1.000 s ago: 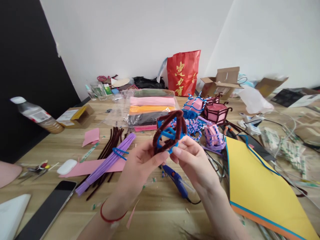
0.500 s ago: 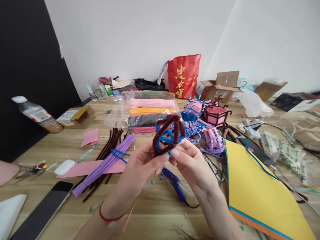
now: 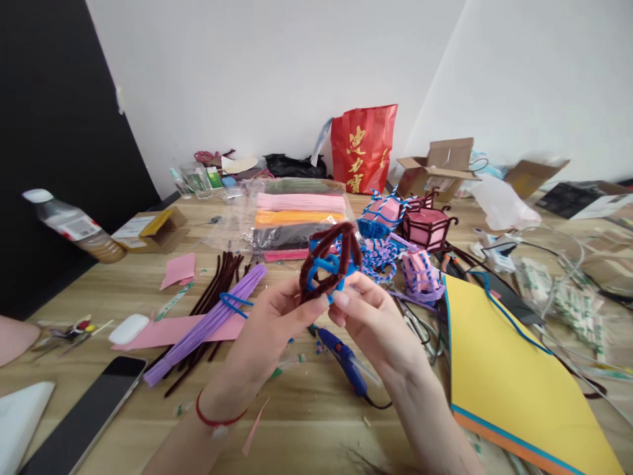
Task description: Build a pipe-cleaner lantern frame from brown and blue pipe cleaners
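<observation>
Between my hands, above the table, is a small open frame of brown and blue pipe cleaners [image 3: 321,287]. My left hand [image 3: 277,323] pinches its lower left side, thumb in front. On the lower right, my right hand [image 3: 378,316] grips the same frame between thumb and fingers. Below lies a blue hot glue gun [image 3: 343,361]. To the left, purple pipe cleaners [image 3: 208,323] lie in a bundle across brown pipe cleaners [image 3: 217,284] and a pink paper strip [image 3: 163,333]. Pink-panelled pipe-cleaner lanterns [image 3: 429,227] stand behind to the right.
A plastic pack of coloured pipe cleaners [image 3: 299,218] lies behind my hands. Yellow sheets [image 3: 514,369] cover the right side, with pliers [image 3: 453,265] beyond them. A phone [image 3: 93,409] and a bottle [image 3: 74,227] are at left. A red bag [image 3: 366,148] stands by the wall.
The pipe-cleaner frame has turned slightly in my fingers, so its opening shows differently. Both hands keep their hold and have shifted only a little.
</observation>
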Motion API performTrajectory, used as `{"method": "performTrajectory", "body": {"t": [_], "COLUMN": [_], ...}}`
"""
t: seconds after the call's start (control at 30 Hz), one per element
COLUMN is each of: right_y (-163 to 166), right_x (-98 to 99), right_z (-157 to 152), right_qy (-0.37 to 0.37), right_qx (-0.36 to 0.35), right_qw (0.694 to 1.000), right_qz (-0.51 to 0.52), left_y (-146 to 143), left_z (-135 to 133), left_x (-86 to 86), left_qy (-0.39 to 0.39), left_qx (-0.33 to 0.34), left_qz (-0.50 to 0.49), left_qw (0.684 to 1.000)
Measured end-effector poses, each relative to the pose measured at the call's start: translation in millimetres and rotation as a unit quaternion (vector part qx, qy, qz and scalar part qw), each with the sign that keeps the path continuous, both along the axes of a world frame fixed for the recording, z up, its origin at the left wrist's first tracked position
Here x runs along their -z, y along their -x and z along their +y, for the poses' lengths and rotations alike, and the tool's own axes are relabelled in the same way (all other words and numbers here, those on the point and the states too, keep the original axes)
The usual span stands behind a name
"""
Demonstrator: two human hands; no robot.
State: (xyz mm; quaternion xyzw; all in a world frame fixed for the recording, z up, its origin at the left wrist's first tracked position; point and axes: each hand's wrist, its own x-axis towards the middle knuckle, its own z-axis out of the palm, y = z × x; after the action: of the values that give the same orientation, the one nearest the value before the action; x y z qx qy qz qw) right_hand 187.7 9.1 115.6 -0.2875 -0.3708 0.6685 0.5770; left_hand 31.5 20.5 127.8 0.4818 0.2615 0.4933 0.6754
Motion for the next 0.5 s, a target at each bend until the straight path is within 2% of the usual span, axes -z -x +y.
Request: {"method": "performTrajectory", "body": {"t": [0.17, 0.3, 0.37, 0.43, 0.5], "right_y": [3, 2, 0, -1, -2], "right_x": [1.8, 2.4, 2.3, 2.2, 2.5], "right_z": [2, 6, 8, 9, 10], "right_qy": [0.01, 0.028, 0.04, 0.051, 0.057], "right_qx": [-0.002, -0.019, -0.027, -0.038, -0.052], "right_qw": [1.0, 0.999, 0.998, 0.997, 0.996], "right_qz": [0.021, 0.036, 0.047, 0.053, 0.053], "left_y": [-3, 2, 7, 11, 13], "left_z": [1, 1, 0, -1, -2], "left_x": [0.0, 3.2, 2.1, -0.4, -2.9], "left_qy": [-0.004, -0.008, -0.021, -0.039, -0.033], "left_qx": [0.0, -0.033, -0.023, 0.016, 0.002], "left_qz": [-0.003, 0.018, 0.024, 0.03, 0.047], "left_qw": [1.0, 0.999, 0.999, 0.999, 0.998]}}
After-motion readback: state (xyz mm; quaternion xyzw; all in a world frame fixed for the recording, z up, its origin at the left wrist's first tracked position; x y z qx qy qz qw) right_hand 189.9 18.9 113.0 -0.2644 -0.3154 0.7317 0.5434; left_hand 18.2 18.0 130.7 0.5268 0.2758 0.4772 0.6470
